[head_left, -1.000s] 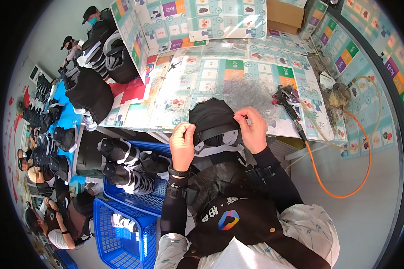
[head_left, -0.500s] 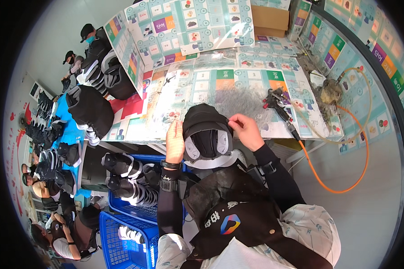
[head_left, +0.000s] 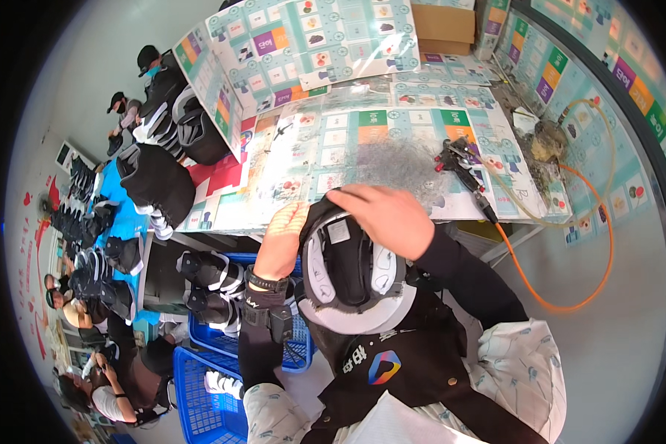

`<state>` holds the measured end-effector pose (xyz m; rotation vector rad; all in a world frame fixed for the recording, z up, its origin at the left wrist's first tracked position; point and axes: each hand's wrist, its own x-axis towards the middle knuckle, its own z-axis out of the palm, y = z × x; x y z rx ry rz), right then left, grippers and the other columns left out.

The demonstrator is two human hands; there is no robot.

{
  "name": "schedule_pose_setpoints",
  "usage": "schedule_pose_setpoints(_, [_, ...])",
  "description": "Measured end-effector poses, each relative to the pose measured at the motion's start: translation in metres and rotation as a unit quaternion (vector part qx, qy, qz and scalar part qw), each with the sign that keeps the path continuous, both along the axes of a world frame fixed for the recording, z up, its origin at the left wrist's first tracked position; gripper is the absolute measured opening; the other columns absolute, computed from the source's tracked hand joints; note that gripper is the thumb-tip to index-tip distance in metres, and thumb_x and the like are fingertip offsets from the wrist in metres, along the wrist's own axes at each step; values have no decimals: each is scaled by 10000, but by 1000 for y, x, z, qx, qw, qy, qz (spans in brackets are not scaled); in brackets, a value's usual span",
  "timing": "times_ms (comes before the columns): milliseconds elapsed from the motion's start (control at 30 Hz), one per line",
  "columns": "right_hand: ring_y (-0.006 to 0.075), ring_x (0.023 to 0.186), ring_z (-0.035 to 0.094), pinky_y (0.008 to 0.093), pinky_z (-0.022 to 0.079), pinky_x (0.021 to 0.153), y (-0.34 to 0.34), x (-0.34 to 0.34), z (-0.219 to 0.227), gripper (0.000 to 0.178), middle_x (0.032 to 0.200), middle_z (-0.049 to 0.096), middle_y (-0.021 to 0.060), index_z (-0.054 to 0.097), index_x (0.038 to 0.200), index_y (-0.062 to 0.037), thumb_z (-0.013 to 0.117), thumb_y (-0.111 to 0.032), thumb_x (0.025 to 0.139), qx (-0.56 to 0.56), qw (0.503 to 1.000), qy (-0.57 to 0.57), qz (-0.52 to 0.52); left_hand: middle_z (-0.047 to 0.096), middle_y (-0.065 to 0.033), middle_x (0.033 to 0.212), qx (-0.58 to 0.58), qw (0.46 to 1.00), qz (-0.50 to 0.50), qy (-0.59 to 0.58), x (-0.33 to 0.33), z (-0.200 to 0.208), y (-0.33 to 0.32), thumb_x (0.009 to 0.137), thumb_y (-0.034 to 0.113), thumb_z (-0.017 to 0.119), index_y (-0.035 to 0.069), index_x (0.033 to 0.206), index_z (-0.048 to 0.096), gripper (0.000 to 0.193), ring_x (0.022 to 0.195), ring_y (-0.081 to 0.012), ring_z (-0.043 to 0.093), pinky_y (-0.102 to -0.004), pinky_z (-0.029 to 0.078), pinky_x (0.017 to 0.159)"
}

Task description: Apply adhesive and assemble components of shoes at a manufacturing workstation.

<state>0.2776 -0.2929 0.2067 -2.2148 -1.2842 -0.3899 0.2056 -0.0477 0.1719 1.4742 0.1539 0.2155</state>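
Between my two hands is a black cap (head_left: 350, 274), its open inside turned up and toward me. Grey-white panels line its inner sides, a small white label sits inside the far part, and its pale brim (head_left: 362, 317) points at my apron. My left hand (head_left: 281, 240) holds the left side, fingers straight along the crown, the thumb hidden. My right hand (head_left: 388, 220) curves over the far right edge, its fingertips pressed on the black fabric near my left fingers. Beyond the cap lies the worktable (head_left: 274, 181), covered with printed sheets.
A spray gun (head_left: 460, 169) with an orange hose (head_left: 512, 263) rests right on the table. Stacked black caps (head_left: 155, 181) stand at the left edge. Blue baskets (head_left: 207, 396) with caps sit below left. Upright printed boards (head_left: 348, 44) edge the back. Other people work far left.
The cap has tilted and come nearer, so its inside and brim show more. My right hand has moved from a pinch at the right edge to lie over the far edge.
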Motion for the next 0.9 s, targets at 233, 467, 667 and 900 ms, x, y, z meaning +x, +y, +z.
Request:
schedule_pose_setpoints(233, [430,886,718,420,571,750,-7,22,-26,298,1013,725,252,653,1279,-40,671,-152,1003,293,924,207,-129,701,-36,1202,-93,994,56,-24,6,-85,23,1121,257,521,24,1427,562,388,1109,-138,639,-259,487,972])
schedule_pose_setpoints(467, [410,809,726,422,547,714,0,37,-83,324,920,694,279,631,1278,-14,673,-182,1005,373,877,242,-181,703,-39,1200,-291,953,69,41,18,-180,-20,1109,260,549,24,1422,569,393,1111,-144,642,-270,495,969])
schedule_pose_setpoints(667, [195,734,694,337,532,633,-15,55,-107,278,882,725,110,635,1233,32,642,-114,996,545,741,365,-141,704,-42,1199,-346,935,-19,-69,91,-86,-1,1099,262,574,23,1418,575,399,1112,-149,645,-279,501,966])
schedule_pose_setpoints(900, [358,959,770,362,654,675,-13,34,-100,375,927,736,210,548,1197,175,590,-136,992,393,549,735,-64,712,-55,1156,-31,989,72,-126,188,-29,-38,1053,168,643,10,1215,718,239,1035,-145,634,-301,485,978])
